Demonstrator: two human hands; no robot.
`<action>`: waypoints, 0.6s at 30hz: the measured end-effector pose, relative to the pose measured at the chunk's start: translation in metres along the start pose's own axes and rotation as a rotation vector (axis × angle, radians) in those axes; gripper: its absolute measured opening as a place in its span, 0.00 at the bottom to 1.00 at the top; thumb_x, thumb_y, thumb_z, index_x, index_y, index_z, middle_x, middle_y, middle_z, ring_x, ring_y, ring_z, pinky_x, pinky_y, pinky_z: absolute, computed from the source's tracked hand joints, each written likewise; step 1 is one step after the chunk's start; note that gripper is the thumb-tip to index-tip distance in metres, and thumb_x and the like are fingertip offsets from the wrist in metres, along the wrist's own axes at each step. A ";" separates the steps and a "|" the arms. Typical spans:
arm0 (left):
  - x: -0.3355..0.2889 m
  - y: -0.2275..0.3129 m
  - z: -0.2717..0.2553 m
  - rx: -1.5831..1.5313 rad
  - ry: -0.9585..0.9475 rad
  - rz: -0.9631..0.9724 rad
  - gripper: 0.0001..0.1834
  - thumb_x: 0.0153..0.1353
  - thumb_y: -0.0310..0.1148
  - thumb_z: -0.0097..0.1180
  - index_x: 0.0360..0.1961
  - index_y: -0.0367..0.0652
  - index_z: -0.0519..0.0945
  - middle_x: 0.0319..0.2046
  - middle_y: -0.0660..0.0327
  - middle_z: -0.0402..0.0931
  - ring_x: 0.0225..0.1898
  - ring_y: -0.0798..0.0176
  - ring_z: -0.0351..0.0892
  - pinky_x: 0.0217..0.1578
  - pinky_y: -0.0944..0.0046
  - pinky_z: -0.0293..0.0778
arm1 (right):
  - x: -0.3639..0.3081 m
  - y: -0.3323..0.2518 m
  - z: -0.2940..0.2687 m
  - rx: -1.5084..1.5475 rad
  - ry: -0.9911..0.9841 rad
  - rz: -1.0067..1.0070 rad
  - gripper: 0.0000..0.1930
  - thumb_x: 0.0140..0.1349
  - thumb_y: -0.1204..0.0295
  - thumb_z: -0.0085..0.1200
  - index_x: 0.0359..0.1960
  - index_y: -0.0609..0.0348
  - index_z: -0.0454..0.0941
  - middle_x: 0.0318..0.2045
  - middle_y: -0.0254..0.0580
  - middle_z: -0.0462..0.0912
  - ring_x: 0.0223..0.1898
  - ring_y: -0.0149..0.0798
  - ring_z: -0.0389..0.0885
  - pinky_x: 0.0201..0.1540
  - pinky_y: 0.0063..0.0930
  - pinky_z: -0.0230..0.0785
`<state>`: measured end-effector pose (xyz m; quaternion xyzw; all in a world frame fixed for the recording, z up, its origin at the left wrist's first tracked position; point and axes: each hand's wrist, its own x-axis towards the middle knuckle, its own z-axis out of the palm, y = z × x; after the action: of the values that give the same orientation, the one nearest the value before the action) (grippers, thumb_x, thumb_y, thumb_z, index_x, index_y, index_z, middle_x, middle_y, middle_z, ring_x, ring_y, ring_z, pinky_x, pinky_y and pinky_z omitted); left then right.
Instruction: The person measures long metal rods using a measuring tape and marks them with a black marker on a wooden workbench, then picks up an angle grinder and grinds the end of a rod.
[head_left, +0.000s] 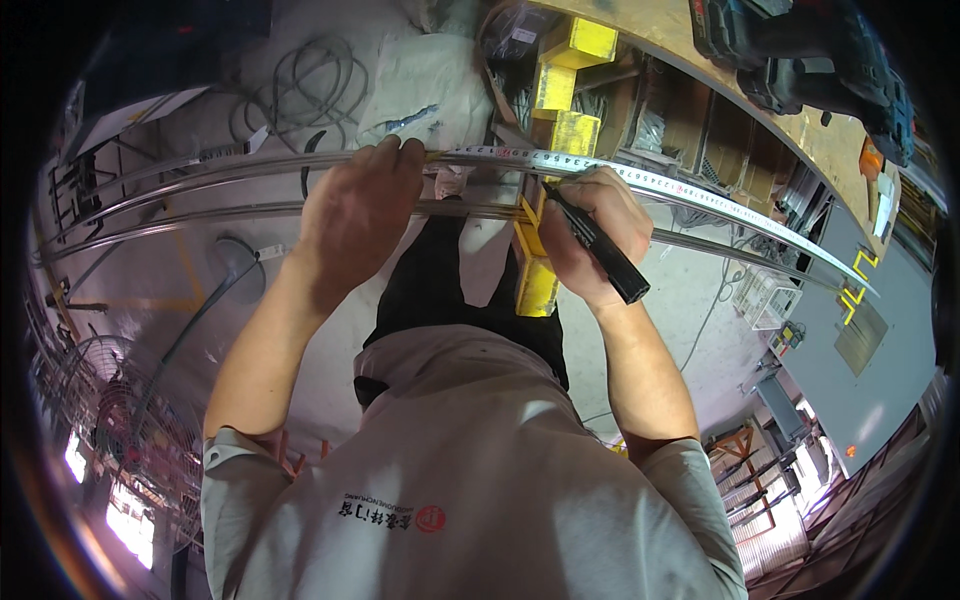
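Metal tubes point(220, 178): long, polished, spanning left to right; probably stiff, slippery, best held at spread points. Left hand point(365, 205): fingers closed over the metal tubes. Tape measure blade point(690, 191): along the tubes, likely springy, best pressed flat. Right hand point(612, 222): fingers grasping black marker point(603, 250), tip near the blade.

The yellow stand point(537, 288) bears shiny metal bars point(225, 178), which run crosswise over it; a tape measure point(705, 197) lies stretched along the farther bars; at the upper right, a wooden bench point(818, 140) carries blue-and-black power tools point(872, 90) and, near its edge, an orange-handled tool point(870, 158); on the grey floor point(325, 345) lie a loosely coiled cable point(312, 85), a whitish sheet point(425, 75) and, to the right, a white crate point(768, 300).
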<state>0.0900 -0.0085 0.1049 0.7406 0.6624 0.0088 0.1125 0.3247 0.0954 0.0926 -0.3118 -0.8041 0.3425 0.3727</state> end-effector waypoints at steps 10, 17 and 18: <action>-0.006 -0.008 -0.010 -0.258 0.007 -0.035 0.07 0.61 0.27 0.53 0.39 0.38 0.74 0.32 0.48 0.77 0.32 0.42 0.81 0.33 0.47 0.77 | -0.036 -0.050 -0.052 -0.102 0.086 0.189 0.08 0.48 0.81 0.62 0.28 0.60 0.75 0.25 0.45 0.78 0.25 0.45 0.78 0.31 0.35 0.72; 0.017 0.015 -0.121 -1.028 -0.558 -0.087 0.10 0.56 0.29 0.56 0.34 0.35 0.86 0.19 0.57 0.80 0.18 0.67 0.76 0.22 0.62 0.73 | -0.106 -0.091 -0.118 -0.152 0.228 0.567 0.08 0.51 0.76 0.65 0.27 0.60 0.77 0.22 0.41 0.79 0.22 0.39 0.78 0.28 0.33 0.71; 0.020 0.026 -0.135 -1.168 -0.634 -0.201 0.15 0.54 0.32 0.59 0.40 0.36 0.89 0.22 0.65 0.81 0.18 0.78 0.70 0.20 0.71 0.68 | -0.118 -0.093 -0.126 -0.149 0.252 0.627 0.08 0.52 0.75 0.65 0.27 0.60 0.77 0.21 0.39 0.79 0.22 0.37 0.77 0.28 0.32 0.70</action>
<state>0.0957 0.0295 0.2384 0.4597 0.5495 0.1370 0.6841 0.4664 -0.0070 0.1809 -0.6098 -0.6397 0.3396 0.3218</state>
